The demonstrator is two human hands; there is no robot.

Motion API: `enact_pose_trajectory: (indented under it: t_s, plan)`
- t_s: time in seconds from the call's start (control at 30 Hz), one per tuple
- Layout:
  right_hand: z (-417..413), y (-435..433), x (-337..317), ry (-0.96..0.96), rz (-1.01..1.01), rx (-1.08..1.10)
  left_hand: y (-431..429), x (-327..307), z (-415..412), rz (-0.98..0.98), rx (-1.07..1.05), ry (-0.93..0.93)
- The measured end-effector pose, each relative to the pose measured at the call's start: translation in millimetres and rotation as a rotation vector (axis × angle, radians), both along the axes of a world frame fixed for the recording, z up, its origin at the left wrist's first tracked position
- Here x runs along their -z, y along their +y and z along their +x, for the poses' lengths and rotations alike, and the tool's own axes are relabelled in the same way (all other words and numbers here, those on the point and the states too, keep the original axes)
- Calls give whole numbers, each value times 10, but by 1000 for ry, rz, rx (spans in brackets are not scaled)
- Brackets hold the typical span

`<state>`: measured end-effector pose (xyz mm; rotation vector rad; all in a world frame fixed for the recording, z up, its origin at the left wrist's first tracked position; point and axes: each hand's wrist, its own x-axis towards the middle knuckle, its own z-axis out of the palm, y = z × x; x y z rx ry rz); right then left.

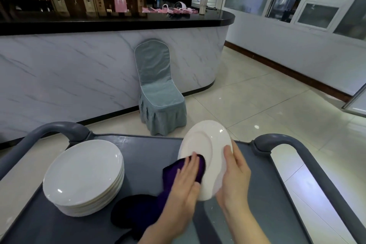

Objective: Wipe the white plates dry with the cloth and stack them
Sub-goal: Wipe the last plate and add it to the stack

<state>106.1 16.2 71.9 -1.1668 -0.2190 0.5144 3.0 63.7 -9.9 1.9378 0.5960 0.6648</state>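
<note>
Our left hand (186,176), nearest us at bottom centre, is pressing a purple cloth (171,173) against a white plate (206,140). Its fingers are lying straight and together on the fabric, curled round nothing. The cloth's dark tail is trailing down onto the grey cart tray (142,154) below.

We are holding the plate tilted on edge above the tray, right of centre. Our right hand (234,172) is clamping its rim, with the thumb on the near face and the fingers hidden behind.

To the left, well apart from the held plate, a stack of white plates (83,176) is sitting on the tray.

We are judging the plate to be stiff, glazed, breakable and fairly weighty, and possibly slippery if damp. Gripping the rim, thumb over and fingers under, seems the safest hold.
</note>
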Motion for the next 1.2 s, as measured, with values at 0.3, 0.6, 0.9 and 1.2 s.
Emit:
enact_pose_trajectory:
  t_s: [0.3,0.6,0.9,1.2]
  plan:
    - [-115,-39,96,-3,12,-70,282,-223,3,20,-94,121]
    - [-143,-85,180,-16,-62,-33,-18,-178,75,-4,17,17]
    - [-187,-68,86,-439,-198,-68,417,63,-264,-85,-146,231]
    - [-566,31,304,-1348,-346,-640,589,-557,-762,-928,-496,-356]
